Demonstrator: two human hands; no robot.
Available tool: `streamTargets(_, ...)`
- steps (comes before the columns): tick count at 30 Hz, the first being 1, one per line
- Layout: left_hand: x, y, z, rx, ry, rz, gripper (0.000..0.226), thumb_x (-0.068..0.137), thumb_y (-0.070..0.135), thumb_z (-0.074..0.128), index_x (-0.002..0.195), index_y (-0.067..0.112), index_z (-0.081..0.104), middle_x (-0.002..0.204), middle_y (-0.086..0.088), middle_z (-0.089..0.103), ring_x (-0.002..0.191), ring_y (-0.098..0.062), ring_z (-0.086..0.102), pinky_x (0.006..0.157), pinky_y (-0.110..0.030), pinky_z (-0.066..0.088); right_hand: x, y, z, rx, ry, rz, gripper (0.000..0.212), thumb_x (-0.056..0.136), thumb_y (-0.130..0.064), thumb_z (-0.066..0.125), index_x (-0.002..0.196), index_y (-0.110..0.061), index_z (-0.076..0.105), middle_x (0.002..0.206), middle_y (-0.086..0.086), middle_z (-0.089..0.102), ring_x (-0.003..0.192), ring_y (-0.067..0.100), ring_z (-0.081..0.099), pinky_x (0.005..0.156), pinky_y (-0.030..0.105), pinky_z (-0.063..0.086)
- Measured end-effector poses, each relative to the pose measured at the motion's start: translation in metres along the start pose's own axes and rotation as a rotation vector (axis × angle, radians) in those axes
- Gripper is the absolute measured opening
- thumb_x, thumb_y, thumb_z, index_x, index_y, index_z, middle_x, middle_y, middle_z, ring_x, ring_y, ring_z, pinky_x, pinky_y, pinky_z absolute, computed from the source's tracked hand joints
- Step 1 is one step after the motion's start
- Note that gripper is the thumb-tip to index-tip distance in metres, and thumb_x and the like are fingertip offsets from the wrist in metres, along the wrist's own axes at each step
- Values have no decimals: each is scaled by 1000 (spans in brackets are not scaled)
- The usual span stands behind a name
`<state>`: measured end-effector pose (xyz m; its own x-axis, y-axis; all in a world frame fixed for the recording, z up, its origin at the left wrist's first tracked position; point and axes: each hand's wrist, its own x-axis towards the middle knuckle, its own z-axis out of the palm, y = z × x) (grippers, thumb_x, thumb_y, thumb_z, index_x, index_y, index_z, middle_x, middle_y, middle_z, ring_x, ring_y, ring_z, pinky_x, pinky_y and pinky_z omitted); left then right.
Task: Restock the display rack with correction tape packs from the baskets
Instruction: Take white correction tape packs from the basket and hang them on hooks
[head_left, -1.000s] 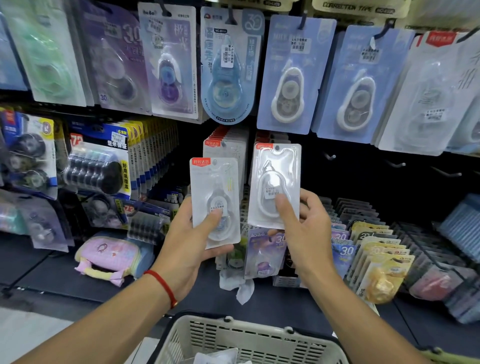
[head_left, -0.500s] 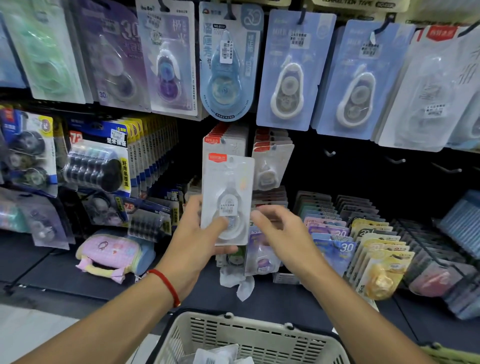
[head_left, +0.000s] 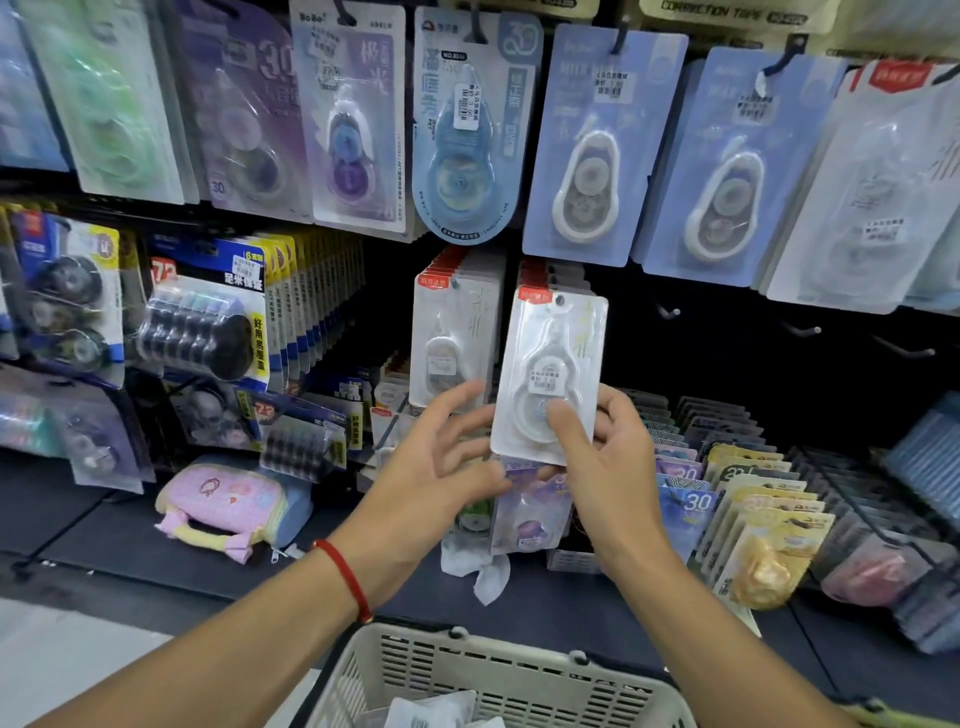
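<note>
My right hand (head_left: 610, 467) pinches a white correction tape pack (head_left: 550, 374) by its lower edge, thumb on the front, and holds it upright in front of a hook row of matching red-topped packs (head_left: 545, 270). My left hand (head_left: 441, 462) hovers just left of the pack with fingers spread and holds nothing. A second row of the same packs (head_left: 447, 338) hangs to the left. Below, a cream basket (head_left: 498, 675) holds more packs (head_left: 431, 712).
Blue and purple tape packs (head_left: 587, 150) hang on the upper hooks. Bare hooks (head_left: 800, 330) stick out at the right. Slanted card racks (head_left: 727, 478) fill the lower right. A pink pouch (head_left: 228, 504) lies on the dark shelf.
The pack passed from my left hand to my right hand and moved right, up to the right hook row. My left hand let go and opened.
</note>
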<state>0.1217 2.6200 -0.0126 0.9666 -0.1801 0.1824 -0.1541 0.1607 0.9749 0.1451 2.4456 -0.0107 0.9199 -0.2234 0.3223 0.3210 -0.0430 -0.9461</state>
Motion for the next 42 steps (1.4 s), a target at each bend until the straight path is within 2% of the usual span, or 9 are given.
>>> streamTargets(7, 0, 1, -1, 2, -12, 30, 84, 75, 18, 80, 148, 46, 51, 149, 15, 59, 138, -12, 57, 116, -53, 46, 2, -12, -4, 38, -12, -84, 24, 99, -25, 73, 122, -23, 70, 96, 2, 81, 63, 22, 72, 48, 32, 56)
streamTargets(10, 4, -2, -2, 88, -11, 40, 77, 86, 9, 76, 150, 43, 49, 149, 15, 59, 137, -8, 56, 116, -50, 47, 6, -10, -7, -82, -5, -123, 19, 99, -31, 73, 116, -38, 70, 91, -1, 80, 57, 21, 70, 50, 35, 56)
streamTargets(12, 8, -5, -5, 270, 27, 73, 72, 94, -1, 67, 148, 42, 48, 147, 20, 58, 134, 4, 54, 117, -42, 47, 10, -5, -12, -423, -38, -141, 25, 100, -43, 66, 125, -46, 63, 103, -8, 77, 78, 13, 72, 67, 31, 56)
streamTargets(15, 20, -10, -16, 660, 114, 188, 69, 94, -1, 61, 153, 33, 48, 155, 16, 48, 145, 3, 39, 125, -36, 34, 11, 11, -18, -1003, -13, -222, 63, 102, -45, 60, 157, -22, 41, 144, 0, 51, 126, 20, 54, 94, 38, 50)
streamTargets(20, 41, -19, -26, 1004, 169, 374, 69, 90, -3, 62, 155, 17, 46, 170, 0, 23, 158, -16, 16, 123, -16, 9, 25, 27, -11, -1198, -216, -653, 61, 99, -27, 69, 155, -18, 47, 166, 9, 35, 151, 30, 37, 115, 46, 41)
streamTargets(27, 47, -36, -39, 1202, 57, 373, 91, 88, 4, 67, 167, 18, 23, 176, 4, -13, 163, -17, -4, 129, -33, 20, 80, 37, 5, -1421, -264, -547, 66, 99, -29, 60, 159, -14, 35, 171, 11, 17, 157, 30, 20, 119, 51, 36)
streamTargets(32, 47, -36, -43, 1218, 41, 368, 91, 88, 2, 67, 166, 16, 24, 176, 2, -14, 164, -20, -3, 127, -43, 28, 91, 36, 12, -1487, -273, -533, 78, 87, -25, 74, 157, -16, 38, 168, 13, 23, 150, 34, 28, 113, 51, 41)
streamTargets(37, 39, -33, -42, 1260, 29, 383, 81, 86, 2, 66, 161, 13, 35, 176, -7, 5, 161, -29, 11, 127, -44, 28, 70, 38, 7, -1354, -256, -543, 57, 94, -14, 63, 149, -13, 49, 159, 13, 38, 134, 34, 47, 100, 50, 50)
streamTargets(42, 3, -58, -40, 1532, -183, 289, 76, 86, 10, 62, 157, 20, 37, 163, -6, 35, 148, -32, 30, 113, -51, 34, 11, 64, -23, -998, -329, -465, 23, 94, -16, 62, 115, -15, 71, 94, -2, 69, 79, 20, 63, 77, 41, 57)
